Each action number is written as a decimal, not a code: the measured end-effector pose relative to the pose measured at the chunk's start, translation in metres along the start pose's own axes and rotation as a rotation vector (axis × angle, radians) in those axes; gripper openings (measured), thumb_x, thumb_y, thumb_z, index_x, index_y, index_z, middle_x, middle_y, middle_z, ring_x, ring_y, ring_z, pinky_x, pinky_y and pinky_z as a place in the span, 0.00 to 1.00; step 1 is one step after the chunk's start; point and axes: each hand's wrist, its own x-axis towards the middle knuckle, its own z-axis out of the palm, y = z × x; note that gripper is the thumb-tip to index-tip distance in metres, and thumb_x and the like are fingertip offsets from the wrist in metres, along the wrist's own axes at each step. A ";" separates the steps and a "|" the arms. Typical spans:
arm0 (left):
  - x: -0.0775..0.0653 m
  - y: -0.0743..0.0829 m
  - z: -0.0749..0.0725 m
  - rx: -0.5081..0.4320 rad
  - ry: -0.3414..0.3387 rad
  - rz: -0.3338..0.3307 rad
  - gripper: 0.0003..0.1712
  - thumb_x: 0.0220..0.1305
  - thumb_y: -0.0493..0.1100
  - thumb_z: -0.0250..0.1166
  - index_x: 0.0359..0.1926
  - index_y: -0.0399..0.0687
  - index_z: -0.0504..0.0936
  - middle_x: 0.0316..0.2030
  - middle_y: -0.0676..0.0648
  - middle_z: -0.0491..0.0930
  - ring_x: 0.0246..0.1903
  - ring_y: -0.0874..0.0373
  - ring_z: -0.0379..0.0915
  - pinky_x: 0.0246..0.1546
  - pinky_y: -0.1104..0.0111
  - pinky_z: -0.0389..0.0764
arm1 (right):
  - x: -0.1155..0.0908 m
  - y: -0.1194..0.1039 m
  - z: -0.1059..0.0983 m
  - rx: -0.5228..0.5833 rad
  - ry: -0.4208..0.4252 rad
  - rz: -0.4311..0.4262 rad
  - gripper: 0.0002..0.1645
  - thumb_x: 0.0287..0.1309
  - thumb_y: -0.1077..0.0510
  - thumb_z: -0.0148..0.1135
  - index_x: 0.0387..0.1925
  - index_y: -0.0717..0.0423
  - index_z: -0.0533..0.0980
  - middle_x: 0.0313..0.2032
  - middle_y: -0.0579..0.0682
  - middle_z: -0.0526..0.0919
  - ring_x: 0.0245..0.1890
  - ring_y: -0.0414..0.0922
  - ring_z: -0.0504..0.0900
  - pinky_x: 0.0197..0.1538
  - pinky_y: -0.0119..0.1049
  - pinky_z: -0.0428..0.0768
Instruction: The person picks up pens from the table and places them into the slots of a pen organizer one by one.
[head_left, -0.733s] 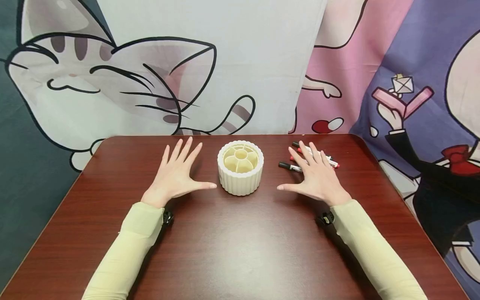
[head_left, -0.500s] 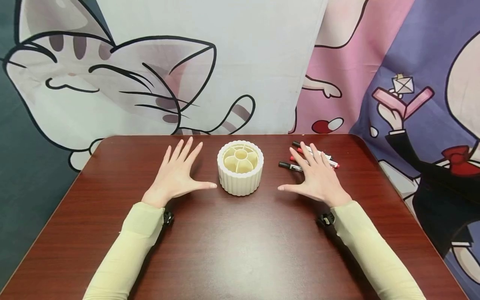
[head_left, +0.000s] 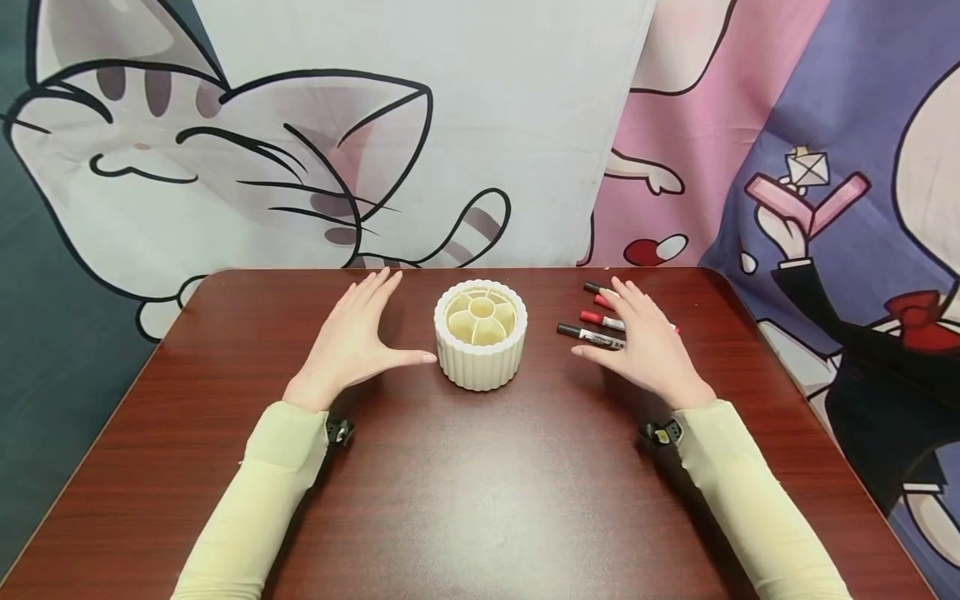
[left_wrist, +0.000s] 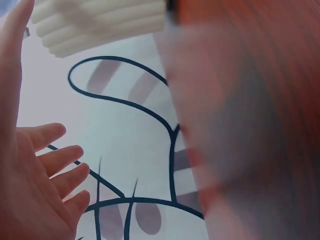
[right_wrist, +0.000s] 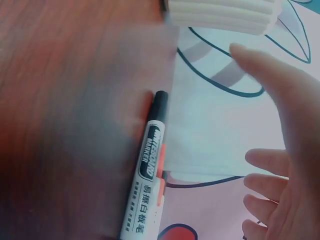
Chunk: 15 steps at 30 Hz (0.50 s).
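A round, ribbed cream pen holder (head_left: pixel 481 371) with several petal-shaped compartments stands upright in the middle of the table's far half. My left hand (head_left: pixel 348 342) is to its left, fingers stretched out, thumb tip close to its side; whether they touch I cannot tell. On the other side, my right hand (head_left: pixel 651 348) hovers beside several whiteboard markers, palm turned inward and holding nothing. A black-capped marker (head_left: pixel 591 336) lies nearest, with a red-capped marker (head_left: pixel 600 320) behind it. The right hand partly hides the others. In the right wrist view the black-capped marker (right_wrist: pixel 145 175) shows its printed label.
The dark red-brown wooden table (head_left: pixel 480 500) reaches back to a cartoon-printed cloth (head_left: pixel 525 125) hanging behind its far edge. Black wrist cameras, such as the left wrist camera (head_left: pixel 340 432), sit at both cuffs.
Both hands have turned from palm-down to palms facing inward. My right hand has shifted slightly right, uncovering more of the markers. The pen holder has stayed put.
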 end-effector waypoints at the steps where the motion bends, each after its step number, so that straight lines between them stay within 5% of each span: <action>1: 0.000 0.002 -0.001 -0.027 0.006 -0.007 0.74 0.39 0.85 0.68 0.80 0.52 0.55 0.77 0.43 0.56 0.76 0.47 0.48 0.75 0.54 0.47 | 0.000 0.000 -0.001 0.018 0.004 0.004 0.61 0.44 0.24 0.74 0.72 0.54 0.69 0.76 0.55 0.60 0.77 0.54 0.53 0.72 0.60 0.57; 10: 0.004 0.024 -0.001 -0.314 0.050 -0.062 0.66 0.41 0.74 0.78 0.79 0.61 0.60 0.74 0.54 0.61 0.73 0.55 0.55 0.69 0.51 0.61 | -0.001 0.002 -0.014 0.184 0.062 0.064 0.47 0.50 0.47 0.81 0.68 0.59 0.73 0.65 0.60 0.75 0.65 0.59 0.71 0.65 0.59 0.68; 15: 0.009 0.039 0.003 -0.443 0.063 -0.051 0.61 0.44 0.65 0.82 0.77 0.60 0.64 0.72 0.54 0.65 0.71 0.57 0.58 0.68 0.51 0.63 | -0.003 0.009 -0.022 0.252 0.058 0.134 0.40 0.51 0.50 0.81 0.64 0.57 0.77 0.57 0.58 0.81 0.53 0.58 0.78 0.55 0.53 0.73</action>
